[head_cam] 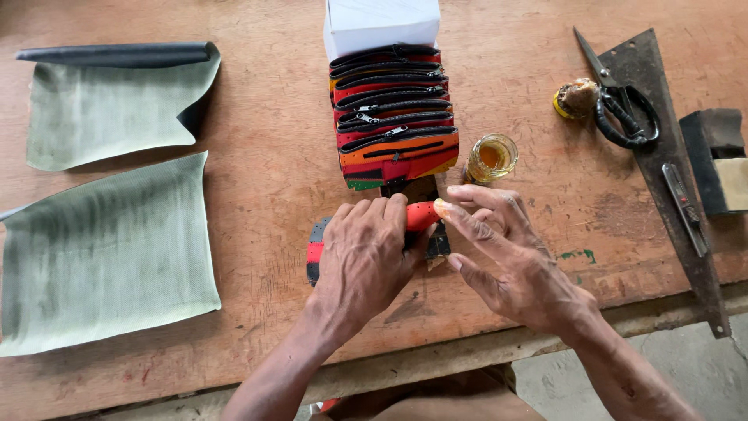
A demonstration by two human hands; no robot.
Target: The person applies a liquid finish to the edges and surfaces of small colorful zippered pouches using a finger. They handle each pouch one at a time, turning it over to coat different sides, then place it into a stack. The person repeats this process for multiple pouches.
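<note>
My left hand [365, 257] presses down on a red and black patterned pouch piece [419, 215] lying flat on the wooden table [265, 164], fingers curled over its top. My right hand [506, 253] hovers just to the right, fingers spread, with a dab of yellow glue on the index fingertip touching the pouch's red edge. Behind them stands a row of several colourful zipped pouches [393, 117] leaning against a white box [382, 23]. A small glass jar of amber glue [492, 157] sits right of the row.
Two grey-green sheets of material lie at the left: one curled [109, 105], one flat [101, 253]. At the right are black-handled scissors [623, 109], a small round tin [575, 97], a dark metal triangular blade [674, 179], a utility knife [684, 206] and a block [721, 160].
</note>
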